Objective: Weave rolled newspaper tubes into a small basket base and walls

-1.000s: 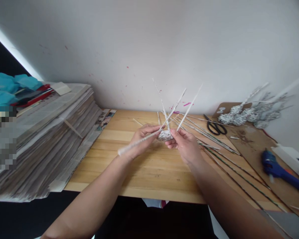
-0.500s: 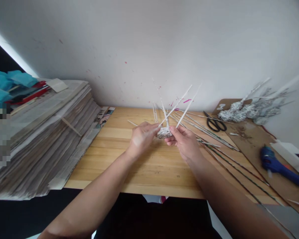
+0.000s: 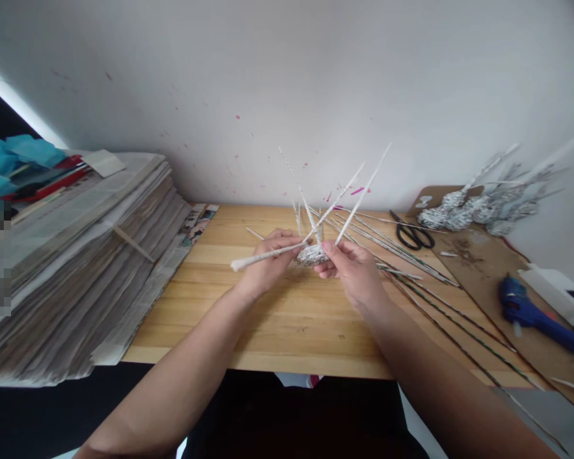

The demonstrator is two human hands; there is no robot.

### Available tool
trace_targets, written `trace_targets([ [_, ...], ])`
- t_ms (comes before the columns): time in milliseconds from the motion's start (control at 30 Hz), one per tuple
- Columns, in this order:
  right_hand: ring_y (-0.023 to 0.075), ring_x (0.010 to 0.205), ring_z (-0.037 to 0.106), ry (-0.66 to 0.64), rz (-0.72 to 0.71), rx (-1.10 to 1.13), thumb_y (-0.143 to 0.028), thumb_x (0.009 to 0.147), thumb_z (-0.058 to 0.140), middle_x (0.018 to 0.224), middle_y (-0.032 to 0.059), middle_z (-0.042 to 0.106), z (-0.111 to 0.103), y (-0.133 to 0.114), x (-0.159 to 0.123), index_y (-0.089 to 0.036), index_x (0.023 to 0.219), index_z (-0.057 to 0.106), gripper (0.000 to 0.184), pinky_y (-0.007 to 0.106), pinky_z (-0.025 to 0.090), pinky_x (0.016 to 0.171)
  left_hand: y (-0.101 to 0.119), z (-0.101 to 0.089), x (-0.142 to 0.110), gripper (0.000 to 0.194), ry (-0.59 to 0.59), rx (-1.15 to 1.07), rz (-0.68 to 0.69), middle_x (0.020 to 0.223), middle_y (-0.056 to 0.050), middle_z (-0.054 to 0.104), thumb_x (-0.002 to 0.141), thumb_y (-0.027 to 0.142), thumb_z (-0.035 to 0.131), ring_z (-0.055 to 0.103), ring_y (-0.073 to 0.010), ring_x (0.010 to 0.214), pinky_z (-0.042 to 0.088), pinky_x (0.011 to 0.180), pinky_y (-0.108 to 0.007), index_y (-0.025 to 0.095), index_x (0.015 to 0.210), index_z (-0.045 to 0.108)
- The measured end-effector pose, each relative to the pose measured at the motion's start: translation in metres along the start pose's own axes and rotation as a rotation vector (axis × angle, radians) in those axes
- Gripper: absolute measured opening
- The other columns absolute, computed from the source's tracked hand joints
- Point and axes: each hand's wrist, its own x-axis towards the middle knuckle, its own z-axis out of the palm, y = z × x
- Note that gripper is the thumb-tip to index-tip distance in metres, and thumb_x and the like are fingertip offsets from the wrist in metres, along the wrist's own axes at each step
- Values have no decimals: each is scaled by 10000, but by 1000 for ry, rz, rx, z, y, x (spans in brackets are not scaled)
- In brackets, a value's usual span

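A small woven piece of rolled newspaper tubes (image 3: 312,255) is held above the table, with several white tubes fanning upward from it. My right hand (image 3: 351,261) grips its right side, thumb in front and fingers underneath. My left hand (image 3: 270,258) is closed at its left side, fingers pinching around a paper tube (image 3: 253,258). That tube lies across the back of the left hand, its thicker end pointing left. The left fingertips are partly hidden behind the tube and the weave.
Loose paper tubes (image 3: 440,319) lie right of my hands, near black scissors (image 3: 414,236). Farther right are a blue glue gun (image 3: 530,315) on brown board and several finished-looking woven paper pieces (image 3: 459,210). A tall newspaper stack (image 3: 76,280) stands left; a wall rises behind.
A tube's thick end now shows stretched out leftward over my left hand; before, it was a blur there. My right hand keeps its grip, and the woven piece has shifted slightly left.
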Motion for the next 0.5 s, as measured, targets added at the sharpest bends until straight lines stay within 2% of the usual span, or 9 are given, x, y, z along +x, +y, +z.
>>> trace_targets([
  [100,136,533,683,3,-1,-9,-499,683,824,689,17,721,0,0,0,-167,769,671,375,209,550,467,5,3,0,186,19,-105,-62,982,-65,746,788,207,714,656,-196,935,480,882,-310,230,951,800],
  [200,136,541,687,-15,-8,-16,-503,699,811,709,26,733,-1,2,0,-165,783,675,373,210,551,473,9,5,0,311,63,-144,-161,838,-35,742,754,184,736,658,-157,764,488,769,-272,200,1064,755],
  [267,134,544,688,-33,-25,-21,-502,715,800,714,28,737,-1,3,1,-164,791,681,366,207,550,474,10,5,-1,275,87,-107,-164,795,-26,727,749,182,734,644,-142,715,474,707,-247,172,1024,738],
  [367,136,543,690,-49,-51,-34,-496,732,790,686,21,726,-1,5,1,-164,783,681,353,201,544,464,6,3,0,132,42,-109,-149,813,-46,730,769,196,696,650,-147,727,480,703,-248,144,887,724],
  [500,140,550,695,-58,-43,-36,-502,733,788,700,28,734,-1,6,1,-163,792,692,357,206,551,468,1,-1,1,162,-51,-98,-148,813,-49,735,785,232,681,641,-150,720,477,691,-249,152,916,734],
])
